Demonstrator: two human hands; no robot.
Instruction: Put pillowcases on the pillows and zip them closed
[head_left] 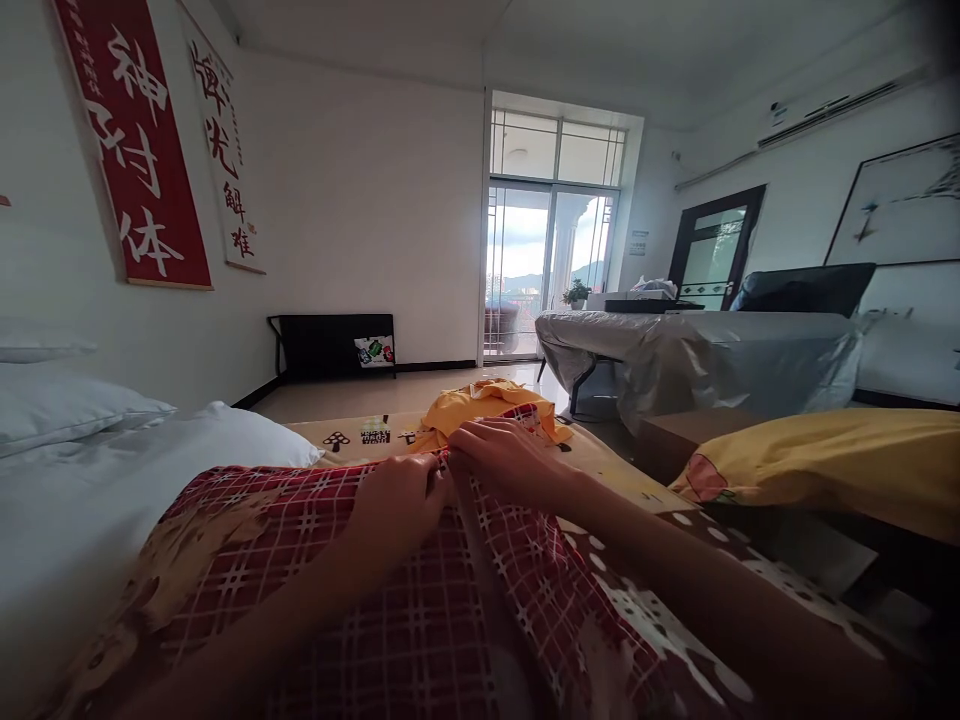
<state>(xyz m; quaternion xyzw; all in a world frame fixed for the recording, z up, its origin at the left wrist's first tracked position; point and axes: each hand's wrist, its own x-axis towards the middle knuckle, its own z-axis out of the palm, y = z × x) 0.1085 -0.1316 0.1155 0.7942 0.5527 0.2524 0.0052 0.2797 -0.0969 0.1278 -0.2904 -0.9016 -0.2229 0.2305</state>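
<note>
A red plaid pillowcase (390, 610) with white lines and tan patches spreads across the bed in front of me. My left hand (401, 500) pinches its far edge, fingers curled over the cloth. Close beside it, my right hand (506, 460) grips the same edge with bent fingers. From between the hands a pale, greyish gap or strip runs down toward me, with red plaid cloth on both sides. Just beyond my right hand lies a crumpled yellow cloth (442, 412). My fingertips are partly hidden in the folds.
White pillows (247, 440) are piled at the left. A patterned bedsheet (600, 470) lies underneath, and a yellow pillow (840, 460) sits at the right. Farther back stand a plastic-covered table (690, 350) and a low black stand (322, 345) against the wall.
</note>
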